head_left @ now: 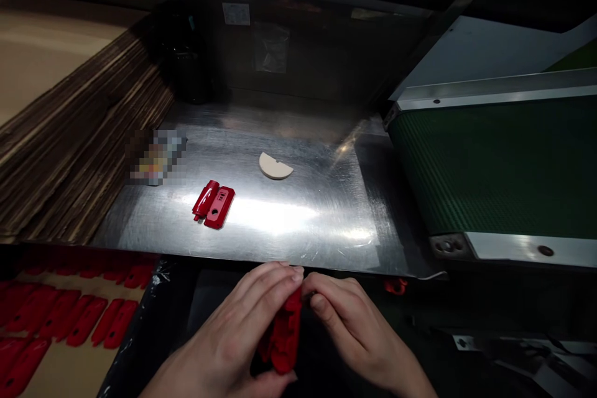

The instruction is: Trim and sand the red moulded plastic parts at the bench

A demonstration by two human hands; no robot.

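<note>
While L hand (237, 320) pinches red pc (286, 336) | R hand (352, 317) curled beside far end | R grip: can't tell

Left hand (237, 333), bare, comes from lower left, back turned mostly upward. Its fingers (261, 298) lie side by side, bent forward and toward right, in holding pose. Left thumb (275, 382) stretches below, opposite to fingers, tip pointing to right. Right hand (349, 314), also bare, comes from lower right, fingers curled inward. Right thumb (323, 308) bent, its tip near index finger. Fingertips of two hands very near each other.
</note>
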